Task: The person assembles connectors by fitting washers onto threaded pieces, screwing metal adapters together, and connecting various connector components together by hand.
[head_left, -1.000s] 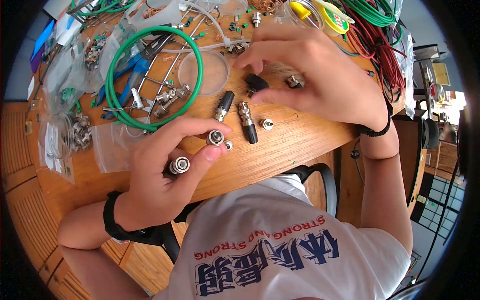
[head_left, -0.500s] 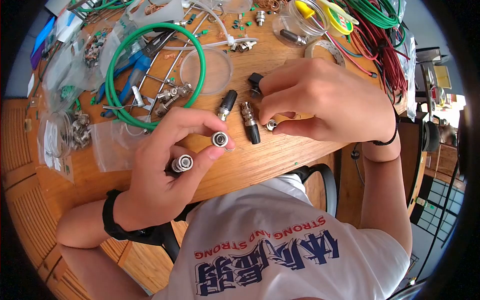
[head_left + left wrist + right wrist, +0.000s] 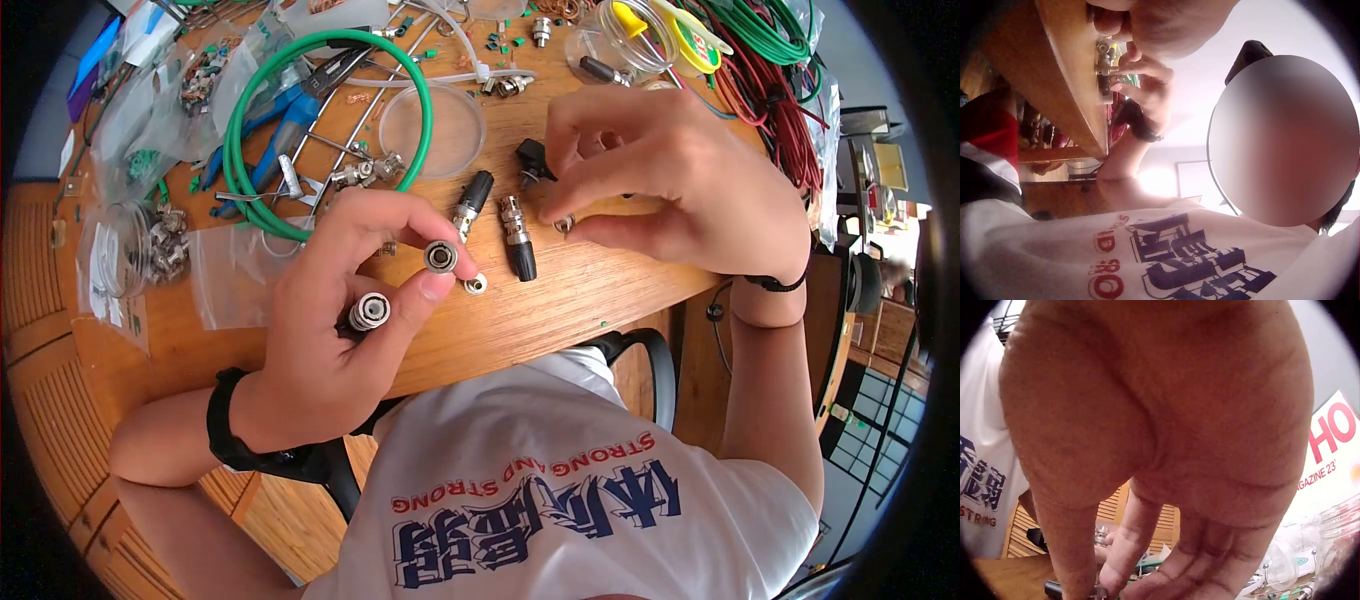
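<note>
Thumb and index finger of my left hand (image 3: 325, 320) pinch a round metal connector (image 3: 440, 257), its end facing up. A second metal connector (image 3: 369, 311) is held in the same hand's curled fingers. My right hand (image 3: 685, 185) pinches a small metal piece (image 3: 564, 224), mostly covered by the fingertips. Between the hands, two connectors with black ends (image 3: 473, 195) (image 3: 519, 245) lie on the table. A small metal ring-like piece (image 3: 475, 284) lies beside the left fingertips, and a black part (image 3: 532, 158) is left of the right fingers.
A green cable coil (image 3: 426, 115), blue-handled pliers (image 3: 295, 120) and a clear round lid (image 3: 432, 130) lie behind the left hand. Plastic bags (image 3: 235, 275) and loose connectors (image 3: 168, 245) are at left. A clear jar (image 3: 610, 45) and red cables (image 3: 780, 130) stand behind the right hand.
My right hand has moved from the black part to the small metal piece and lifted it slightly. The left hand keeps its hold on both connectors. The head view has shifted a little.
</note>
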`<control>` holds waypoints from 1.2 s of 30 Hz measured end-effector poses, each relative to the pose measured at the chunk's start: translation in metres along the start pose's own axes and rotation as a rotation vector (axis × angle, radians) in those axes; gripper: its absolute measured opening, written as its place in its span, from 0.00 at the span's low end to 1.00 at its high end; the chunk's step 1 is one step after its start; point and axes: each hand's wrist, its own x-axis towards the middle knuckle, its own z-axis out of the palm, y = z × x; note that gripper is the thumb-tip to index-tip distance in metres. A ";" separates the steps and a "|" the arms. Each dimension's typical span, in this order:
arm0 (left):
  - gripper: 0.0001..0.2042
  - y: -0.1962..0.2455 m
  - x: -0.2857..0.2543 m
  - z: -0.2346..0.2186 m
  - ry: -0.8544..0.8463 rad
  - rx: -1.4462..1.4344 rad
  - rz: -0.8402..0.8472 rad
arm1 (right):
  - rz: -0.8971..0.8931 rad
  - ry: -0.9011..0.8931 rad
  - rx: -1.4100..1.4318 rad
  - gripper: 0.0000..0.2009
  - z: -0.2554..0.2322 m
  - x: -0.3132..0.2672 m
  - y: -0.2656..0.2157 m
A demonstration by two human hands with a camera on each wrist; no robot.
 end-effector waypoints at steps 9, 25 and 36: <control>0.11 -0.002 0.000 0.002 0.007 -0.038 -0.004 | 0.033 -0.049 -0.057 0.13 0.003 -0.002 0.001; 0.10 -0.006 0.001 0.004 0.062 -0.021 0.047 | -0.151 0.126 0.022 0.13 0.049 0.010 -0.020; 0.11 -0.009 0.000 0.004 0.103 -0.012 0.042 | -0.181 0.253 -0.013 0.08 0.036 0.010 -0.019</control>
